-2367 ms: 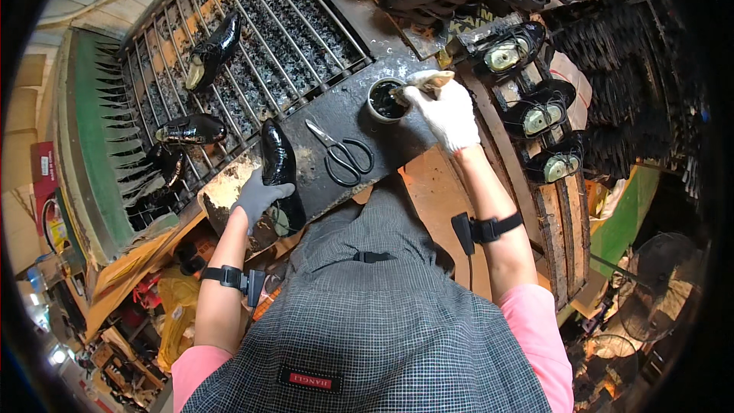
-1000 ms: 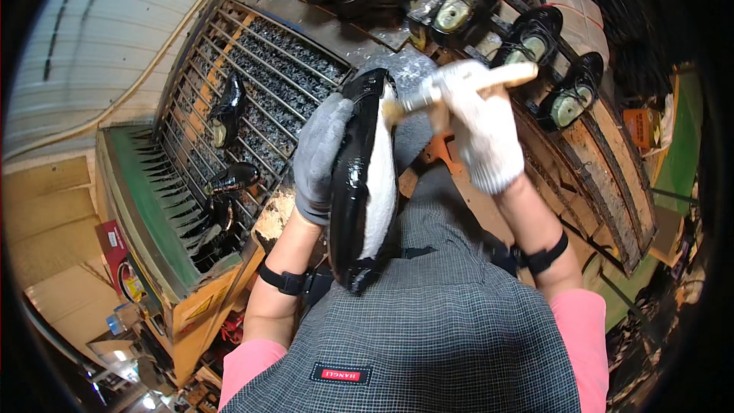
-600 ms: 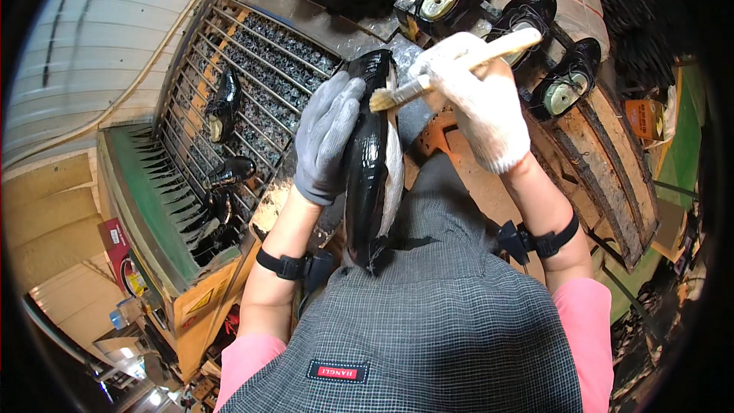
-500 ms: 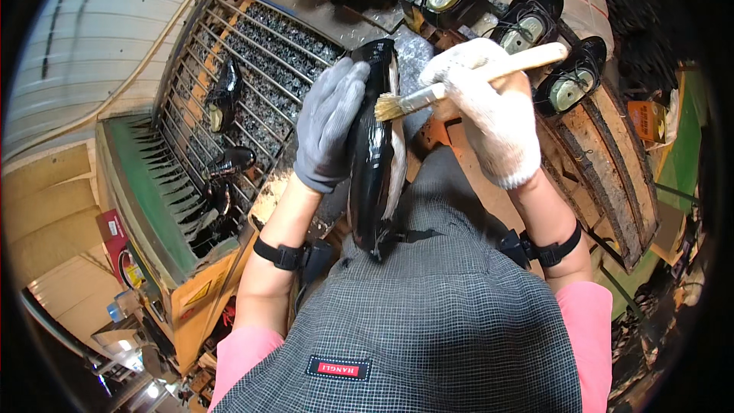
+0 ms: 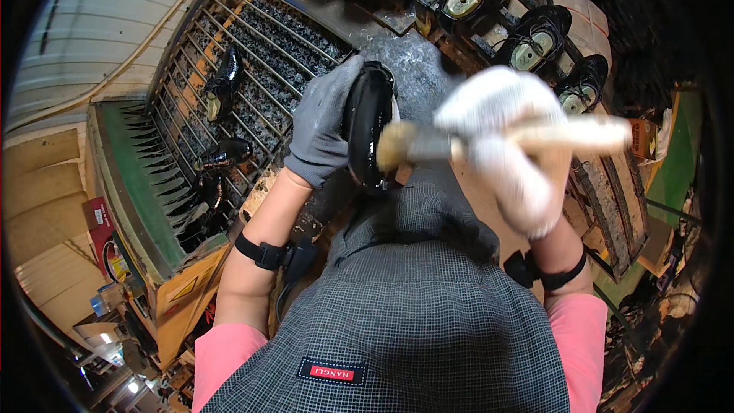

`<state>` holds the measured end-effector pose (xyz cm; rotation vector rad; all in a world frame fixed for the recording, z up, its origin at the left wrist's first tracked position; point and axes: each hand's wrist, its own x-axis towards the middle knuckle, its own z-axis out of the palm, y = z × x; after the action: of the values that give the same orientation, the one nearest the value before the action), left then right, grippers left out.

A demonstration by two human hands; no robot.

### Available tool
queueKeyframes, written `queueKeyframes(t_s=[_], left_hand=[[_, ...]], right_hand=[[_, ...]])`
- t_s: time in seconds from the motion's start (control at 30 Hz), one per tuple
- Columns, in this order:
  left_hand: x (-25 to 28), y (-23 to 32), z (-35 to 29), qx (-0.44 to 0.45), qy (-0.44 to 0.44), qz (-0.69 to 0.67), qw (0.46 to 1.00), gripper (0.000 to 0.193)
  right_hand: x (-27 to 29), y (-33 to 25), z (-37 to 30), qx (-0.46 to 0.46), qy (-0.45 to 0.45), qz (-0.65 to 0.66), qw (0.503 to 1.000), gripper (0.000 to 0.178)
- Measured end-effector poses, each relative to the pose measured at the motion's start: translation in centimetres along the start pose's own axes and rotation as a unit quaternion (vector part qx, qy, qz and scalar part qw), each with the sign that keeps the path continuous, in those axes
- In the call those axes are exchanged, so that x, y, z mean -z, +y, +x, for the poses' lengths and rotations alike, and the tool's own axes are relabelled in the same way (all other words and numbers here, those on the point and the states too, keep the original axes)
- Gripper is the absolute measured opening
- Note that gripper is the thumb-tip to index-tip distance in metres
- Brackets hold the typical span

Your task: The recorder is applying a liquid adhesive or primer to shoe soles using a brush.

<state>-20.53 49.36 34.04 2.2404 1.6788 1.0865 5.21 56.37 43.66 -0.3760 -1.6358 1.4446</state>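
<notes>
My left hand [image 5: 323, 124], in a grey glove, grips the side of a glossy black shoe [image 5: 362, 118] held in front of my apron. The shoe stands lengthwise, its far end near the top of the glove; the fingers are partly hidden behind it. My right hand [image 5: 511, 141], in a white knit glove and blurred by motion, is closed around a wooden-handled paintbrush [image 5: 436, 147]. The brush points left, and its pale bristles are at the shoe's right lower edge; whether they touch it cannot be told.
To the left, a barred metal grate [image 5: 264, 53] carries several dark shoes beside a green, fringed edge [image 5: 130, 176]. Black laced shoes [image 5: 535, 42] sit on a wooden rack [image 5: 612, 199] at the right. A grey, worn block [image 5: 417, 65] lies beyond my hands.
The shoe has turned and now looks shorter, with my left hand gripping rather than lying flat along it. My right hand and brush have moved right and down. The view has shifted slightly.
</notes>
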Motion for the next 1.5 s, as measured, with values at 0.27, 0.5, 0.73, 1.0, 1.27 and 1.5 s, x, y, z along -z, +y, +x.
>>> queueKeyframes(t_s=[0.27, 0.5, 0.73, 1.0, 1.27, 1.5], left_hand=[[2.6, 1.5, -1.1, 0.097, -0.061, -0.034, 0.993, 0.091], [5.7, 4.4, -4.1, 0.264, -0.128, -0.328, 0.898, 0.095], [5.2, 1.3, -9.9, 0.396, 0.031, -0.544, 0.739, 0.095], [7.3, 0.9, -11.3, 0.383, -0.005, -0.508, 0.771, 0.095], [7.8, -0.6, -11.6, 0.330, -0.029, -0.499, 0.800, 0.097], [8.3, 1.5, -8.9, 0.392, -0.014, -0.585, 0.710, 0.095]], right_hand=[[-0.8, -0.5, 2.2, 0.076, -0.106, -0.077, 0.989, 0.013], [-2.7, 2.1, -0.8, 0.042, 0.026, 0.076, 0.996, 0.016], [-5.3, 3.4, 2.0, -0.230, 0.144, 0.093, 0.958, 0.017], [-6.7, 7.2, 7.9, -0.174, 0.070, 0.072, 0.980, 0.023], [-8.2, 5.7, 9.9, -0.163, -0.020, -0.078, 0.983, 0.022], [-7.6, 6.2, 7.7, -0.110, -0.030, -0.003, 0.993, 0.016]])
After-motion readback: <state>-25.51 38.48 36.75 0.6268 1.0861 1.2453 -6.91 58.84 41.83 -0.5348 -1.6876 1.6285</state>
